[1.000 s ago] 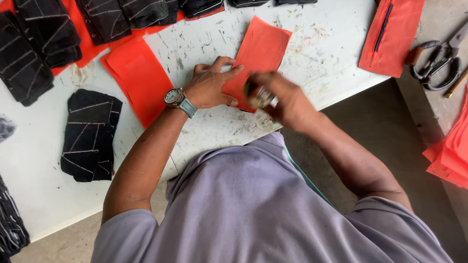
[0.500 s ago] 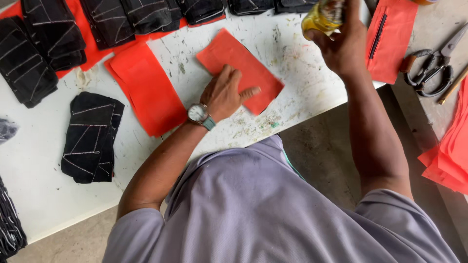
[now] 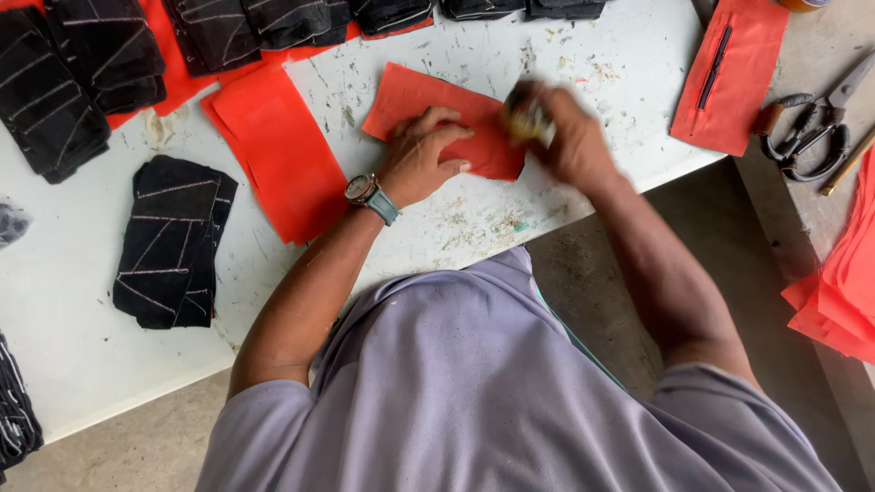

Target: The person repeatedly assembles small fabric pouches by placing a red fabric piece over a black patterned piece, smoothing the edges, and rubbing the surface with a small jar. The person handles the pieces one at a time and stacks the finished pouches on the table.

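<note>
My left hand, with a watch on its wrist, lies flat on a red fabric piece on the white table, fingers spread and pressing it down. My right hand is blurred with motion over the right end of the same piece. It is closed around a small yellowish object; I cannot tell what kind of object it is.
A larger red piece lies left of my hands. Black stitched fabric pieces sit at the left and along the far edge. Another red piece with a dark strip and scissors are at the right, near stacked red sheets.
My right hand came down from the far right of the table back onto the red piece with the small object. My left hand stayed pressed on the fabric.
</note>
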